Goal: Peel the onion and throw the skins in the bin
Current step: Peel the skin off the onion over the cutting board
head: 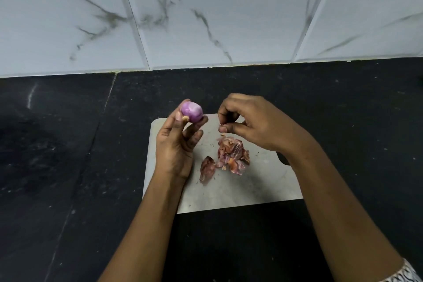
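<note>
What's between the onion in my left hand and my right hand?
Nothing. In the head view, the onion and the right hand are apart, and only bare cutting board shows through the gap between them.

Black stone counter, pale cutting board on it, onion skins on board

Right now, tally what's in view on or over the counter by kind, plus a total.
Onion: 1
Cutting board: 1
Skin pile: 1
Loose skin piece: 1
Hands: 2, left hand holding the onion, right hand above the board
Total: 6
</note>
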`<state>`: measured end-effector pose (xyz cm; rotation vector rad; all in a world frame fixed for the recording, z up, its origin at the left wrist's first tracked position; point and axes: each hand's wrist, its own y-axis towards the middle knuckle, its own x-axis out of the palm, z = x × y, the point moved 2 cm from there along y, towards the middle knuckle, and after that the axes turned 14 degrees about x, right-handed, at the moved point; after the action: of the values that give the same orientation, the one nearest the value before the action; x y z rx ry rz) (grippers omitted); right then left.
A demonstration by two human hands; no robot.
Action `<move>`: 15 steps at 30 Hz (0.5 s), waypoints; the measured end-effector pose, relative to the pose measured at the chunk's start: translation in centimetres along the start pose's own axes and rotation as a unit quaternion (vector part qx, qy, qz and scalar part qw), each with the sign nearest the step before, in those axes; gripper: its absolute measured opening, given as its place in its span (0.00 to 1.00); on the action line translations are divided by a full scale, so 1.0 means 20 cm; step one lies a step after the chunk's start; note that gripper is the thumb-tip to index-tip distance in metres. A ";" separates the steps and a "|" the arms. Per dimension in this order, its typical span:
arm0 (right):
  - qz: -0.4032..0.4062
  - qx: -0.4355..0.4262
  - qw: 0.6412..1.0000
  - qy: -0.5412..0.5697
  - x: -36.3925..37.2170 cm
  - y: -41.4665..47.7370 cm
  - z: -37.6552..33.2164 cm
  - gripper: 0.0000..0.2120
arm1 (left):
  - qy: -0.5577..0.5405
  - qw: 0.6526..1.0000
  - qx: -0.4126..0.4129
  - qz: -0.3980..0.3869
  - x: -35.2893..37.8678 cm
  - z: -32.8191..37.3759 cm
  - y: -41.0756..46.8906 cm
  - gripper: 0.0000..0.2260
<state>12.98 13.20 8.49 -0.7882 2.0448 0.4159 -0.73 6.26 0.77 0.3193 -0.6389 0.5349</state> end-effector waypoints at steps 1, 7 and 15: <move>0.003 0.015 1.000 -0.011 -0.01 0.00 0.01 0.06 | 0.004 1.000 0.005 0.003 0.00 0.00 0.00 0.15; -0.043 0.092 0.994 -0.046 0.01 0.00 0.02 0.18 | 0.036 0.999 0.017 -0.024 -0.01 -0.02 0.00 0.19; -0.061 0.064 0.991 -0.104 0.01 -0.02 0.01 0.09 | 0.041 0.999 0.013 -0.019 0.00 -0.02 0.00 0.14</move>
<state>13.16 12.90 8.18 -0.7532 1.8001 0.2824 -0.54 6.41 0.36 0.3318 -0.5449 0.5175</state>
